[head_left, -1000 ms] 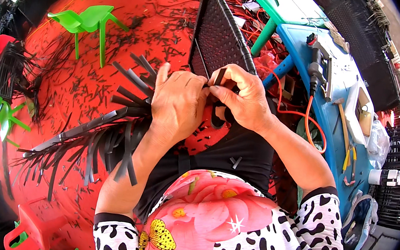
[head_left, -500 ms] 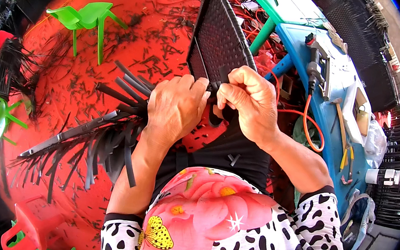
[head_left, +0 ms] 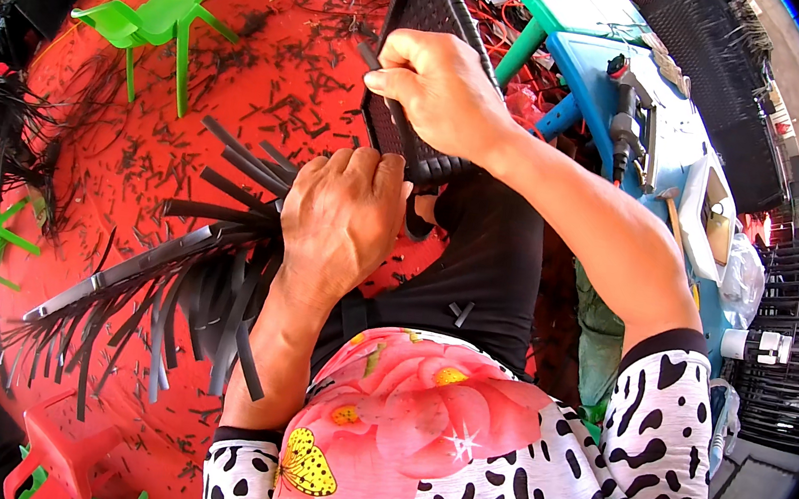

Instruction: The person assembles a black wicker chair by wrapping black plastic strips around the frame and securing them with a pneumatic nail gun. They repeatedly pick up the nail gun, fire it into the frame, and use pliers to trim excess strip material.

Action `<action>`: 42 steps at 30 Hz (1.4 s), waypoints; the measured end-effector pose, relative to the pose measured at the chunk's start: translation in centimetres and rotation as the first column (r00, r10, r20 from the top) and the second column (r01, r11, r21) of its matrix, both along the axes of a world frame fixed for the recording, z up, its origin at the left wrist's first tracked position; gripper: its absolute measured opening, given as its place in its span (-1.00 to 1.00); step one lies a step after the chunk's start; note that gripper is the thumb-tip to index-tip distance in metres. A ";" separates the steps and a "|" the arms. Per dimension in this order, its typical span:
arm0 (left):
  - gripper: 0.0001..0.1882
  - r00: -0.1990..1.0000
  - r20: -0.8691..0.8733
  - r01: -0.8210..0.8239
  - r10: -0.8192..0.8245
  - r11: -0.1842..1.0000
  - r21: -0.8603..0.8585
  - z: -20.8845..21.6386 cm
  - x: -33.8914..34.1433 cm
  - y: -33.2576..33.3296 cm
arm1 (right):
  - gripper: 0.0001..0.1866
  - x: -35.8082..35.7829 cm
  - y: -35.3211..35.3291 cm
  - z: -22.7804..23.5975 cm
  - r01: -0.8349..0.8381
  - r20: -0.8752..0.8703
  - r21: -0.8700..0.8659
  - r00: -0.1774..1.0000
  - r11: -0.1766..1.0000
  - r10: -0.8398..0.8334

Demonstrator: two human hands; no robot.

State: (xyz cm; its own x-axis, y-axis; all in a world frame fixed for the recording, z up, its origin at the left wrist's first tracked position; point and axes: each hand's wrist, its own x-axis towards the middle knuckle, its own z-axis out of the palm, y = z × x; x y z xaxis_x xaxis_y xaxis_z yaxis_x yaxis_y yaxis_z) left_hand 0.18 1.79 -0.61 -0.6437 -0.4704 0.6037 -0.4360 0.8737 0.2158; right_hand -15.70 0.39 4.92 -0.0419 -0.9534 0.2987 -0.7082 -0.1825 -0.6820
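LEFT HAND (head_left: 341, 217): closed, knuckles up, pressing loose black strips (head_left: 204, 274) at woven panel's lower edge | RIGHT HAND (head_left: 440, 93): fist closed on one black strip (head_left: 376, 63) | WOVEN PANEL (head_left: 426, 11): black, upright over lap, between hands | FLOOR (head_left: 129, 153): red, littered with offcuts

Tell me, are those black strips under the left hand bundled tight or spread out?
Spread out. The black strips fan apart from beneath the left hand, their loose ends splaying over the red floor.
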 end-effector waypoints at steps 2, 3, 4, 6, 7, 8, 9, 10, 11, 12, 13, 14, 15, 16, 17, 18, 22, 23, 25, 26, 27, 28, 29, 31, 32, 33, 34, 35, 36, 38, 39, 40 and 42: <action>-0.76 1.000 0.004 -0.015 0.015 1.000 -0.002 0.0 0.1 0.0 | -0.74 -0.7 -1.7 -2.1 -0.043 -0.082 -0.043 0.996 0.998 0.039; -0.76 1.000 0.005 -0.021 0.021 1.000 -0.006 0.0 0.0 0.0 | -0.74 -1.0 -2.2 -2.8 -0.048 -0.082 -0.009 0.996 0.999 0.048; -0.76 1.000 0.009 -0.028 0.028 1.000 -0.010 -0.1 -0.1 -0.1 | -0.74 -1.1 -2.6 -3.5 -0.054 -0.079 0.025 0.995 0.998 0.056; -0.75 0.999 -0.029 -0.030 0.030 0.999 -0.014 -0.3 -0.4 -0.2 | -0.74 -1.5 -3.1 -4.1 -0.070 -0.105 0.111 0.991 0.991 0.081; -0.74 0.998 -0.045 -0.038 0.037 0.999 -0.017 -0.5 -0.3 -0.3 | -0.74 -1.5 -3.3 -4.3 -0.085 -0.128 0.162 0.986 0.983 0.107; -0.73 0.999 -0.009 -0.035 0.035 0.999 -0.029 -0.5 -0.2 -0.3 | -0.74 -1.6 -3.5 -4.6 -0.098 -0.150 0.213 0.980 0.972 0.132; -0.71 0.999 0.027 -0.031 0.032 0.999 -0.040 -0.5 -0.1 -0.4 | -0.74 -1.7 -3.4 -4.7 -0.103 -0.163 0.229 0.976 0.968 0.142; -0.70 0.998 0.062 -0.023 0.026 0.998 -0.054 -0.4 0.0 -0.5 | -0.76 -1.8 -3.5 -4.8 -0.111 -0.176 0.268 0.971 0.957 0.162; -0.69 0.997 0.069 -0.027 0.030 0.999 -0.042 -0.3 0.0 -0.6 | -0.76 -1.8 -3.8 -4.8 -0.119 -0.187 0.306 0.965 0.945 0.182; -0.68 0.997 0.075 -0.031 0.033 0.999 -0.030 -0.2 0.0 -0.7 | -0.77 -1.9 -3.9 -4.9 -0.125 -0.197 0.343 0.959 0.931 0.202; -0.67 0.996 0.081 -0.037 0.039 0.999 -0.019 -0.3 0.0 -0.7 | -0.79 -1.9 -4.1 -5.2 -0.114 -0.202 0.295 0.963 0.949 0.179; -0.67 0.998 0.055 -0.024 0.025 0.999 -0.023 -0.4 -0.1 -0.8 | -0.79 -1.9 -4.2 -5.5 -0.102 -0.206 0.246 0.966 0.964 0.155; -0.67 1.000 0.029 -0.012 0.012 1.000 -0.026 -0.6 -0.1 -0.9 | -0.76 -2.0 -4.2 -5.7 -0.090 -0.208 0.196 0.969 0.976 0.131; -0.67 1.000 0.003 0.002 -0.002 0.999 -0.032 -0.6 -0.1 -1.0 | -0.72 -2.1 -3.9 -5.1 -0.121 -0.155 0.212 0.976 0.970 0.155; -0.67 1.000 0.006 0.004 -0.004 1.000 -0.030 -0.7 -0.2 -1.0 | -0.67 -2.2 -3.2 -3.9 -0.155 -0.102 0.226 0.978 0.962 0.182; -0.67 1.000 0.009 0.005 -0.005 1.000 -0.029 -0.7 -0.3 -0.9 | -0.61 -2.4 -2.6 -2.9 -0.191 -0.047 0.238 0.977 0.952 0.208; -0.74 1.000 -0.003 0.006 -0.006 0.996 -0.084 -0.7 -0.4 -1.2 | -0.65 -4.6 -2.2 -3.5 -0.476 -0.115 0.222 0.854 0.851 0.508; -0.73 1.000 0.007 0.005 -0.004 0.997 -0.078 -0.7 -0.4 -1.1 | -0.68 -4.9 -2.3 -3.6 -0.478 -0.155 0.254 0.838 0.841 0.523; -0.73 1.000 0.027 0.002 0.000 0.998 -0.066 -0.5 -0.4 -1.1 | -0.71 -5.0 -2.2 -3.7 -0.498 -0.267 0.204 0.800 0.843 0.537; -0.71 0.999 0.036 0.007 -0.005 0.999 -0.049 -0.4 -0.4 -1.1 | -0.72 -5.1 -2.1 -3.7 -0.509 -0.322 0.181 0.778 0.842 0.539; -0.69 0.999 0.045 0.012 -0.011 0.999 -0.031 -0.3 -0.3 -1.0 | -0.73 -5.1 -2.1 -3.7 -0.488 -0.325 0.169 0.793 0.856 0.516; -0.67 0.998 0.054 0.015 -0.014 1.000 -0.014 -0.2 -0.2 -1.0 | -0.74 -5.1 -2.2 -3.7 -0.469 -0.327 0.157 0.806 0.869 0.494; -0.66 0.999 0.043 0.029 -0.028 1.000 -0.005 -0.1 -0.2 -1.1 | -0.76 -5.0 -2.2 -3.5 -0.449 -0.329 0.145 0.818 0.881 0.471; -0.65 0.998 0.019 0.058 -0.058 0.998 0.013 -0.1 -0.1 -1.2 | -0.76 -4.2 -1.9 -2.4 -0.354 -0.119 0.331 0.904 0.875 0.410; -0.64 0.998 0.026 0.060 -0.060 0.998 0.019 -0.1 0.0 -1.2 | -0.77 -3.7 -1.7 -1.9 -0.315 -0.019 0.426 0.934 0.848 0.356; -0.63 0.998 0.032 0.061 -0.062 0.998 0.026 0.0 0.1 -1.1 | -0.77 -3.4 -1.7 -1.8 -0.289 0.103 0.469 0.956 0.835 0.273; -0.62 0.997 0.038 0.066 -0.067 0.997 0.032 0.0 0.1 -1.1 | -0.77 -3.3 -1.8 -2.0 -0.283 0.178 0.498 0.959 0.820 0.223; -0.61 0.997 0.039 0.071 -0.072 0.997 0.031 0.1 0.0 -1.2 | -0.77 -3.2 -1.9 -2.3 -0.280 0.249 0.527 0.954 0.802 0.169; -0.60 0.996 0.039 0.076 -0.077 0.997 0.029 0.1 -0.1 -1.2 | -0.77 -3.2 -2.0 -2.6 -0.279 0.317 0.555 0.942 0.784 0.111; -0.59 0.996 0.056 0.070 -0.072 0.997 0.033 0.2 0.1 -1.2 | -0.80 -3.1 -2.3 -2.9 -0.312 0.413 0.592 0.909 0.743 0.052; -0.59 0.995 0.070 0.065 -0.068 0.997 0.037 0.3 0.2 -1.2 | -0.81 -3.1 -2.2 -2.9 -0.327 0.454 0.603 0.891 0.728 0.024; -0.58 0.994 0.082 0.063 -0.066 0.997 0.042 0.2 0.2 -1.1 | -0.82 -3.1 -2.1 -3.0 -0.341 0.492 0.614 0.871 0.712 -0.008; -0.58 0.993 0.090 0.065 -0.071 0.996 0.061 0.2 0.2 -0.9 | -0.83 -3.2 -2.2 -3.4 -0.359 0.474 0.654 0.881 0.666 0.010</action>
State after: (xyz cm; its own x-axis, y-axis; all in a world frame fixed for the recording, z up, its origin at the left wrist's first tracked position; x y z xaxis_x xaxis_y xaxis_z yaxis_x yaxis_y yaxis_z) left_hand 0.41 0.86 -0.39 -0.7270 -0.4563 0.5130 -0.3966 0.8890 0.2288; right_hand -18.94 -1.78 1.55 0.2135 -0.8582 -0.4669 -0.3474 0.3799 -0.8573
